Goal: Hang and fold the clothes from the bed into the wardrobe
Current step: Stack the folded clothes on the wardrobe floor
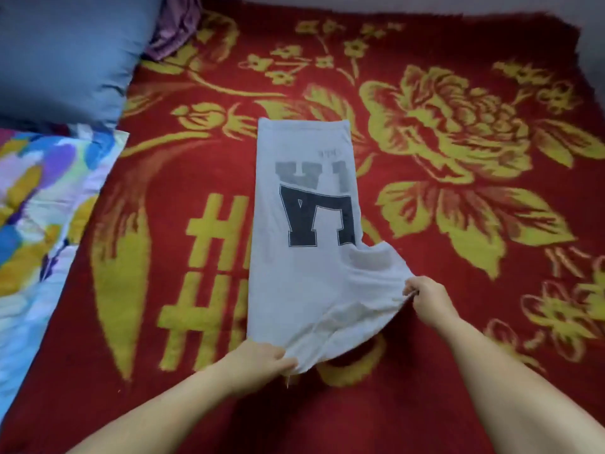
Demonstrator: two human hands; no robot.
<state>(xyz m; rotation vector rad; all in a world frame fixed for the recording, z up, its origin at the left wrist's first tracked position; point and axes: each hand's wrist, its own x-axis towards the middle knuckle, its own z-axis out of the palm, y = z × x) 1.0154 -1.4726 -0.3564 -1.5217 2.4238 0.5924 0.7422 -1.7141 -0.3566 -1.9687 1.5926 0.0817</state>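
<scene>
One garment in work: a white T-shirt (304, 231) with dark block lettering lies on the red flowered blanket (458, 290), near the middle of the bed.
Fold so far: its sides look turned in, which leaves a narrow panel; one sleeve sticks out at the near right.
Left hand (258, 362): fingers curled and pinching the near left corner of the shirt.
Right hand (425, 296): fingers pinching the cloth at the near right, by that sleeve, and lifting it slightly off the blanket.
Long axis: runs near to far, away from the person; the far edge is straight, the near end bunched in the hands.
Lettering: reads upside down from the head view.
Left to do, I judge: fold the panel crosswise, then carry it to the wardrobe, which is out of view.
Other clothes: a purple cloth (176, 27) shows at the far left beside the blue pillow (65, 54); whether it belongs to the task I cannot tell.
</scene>
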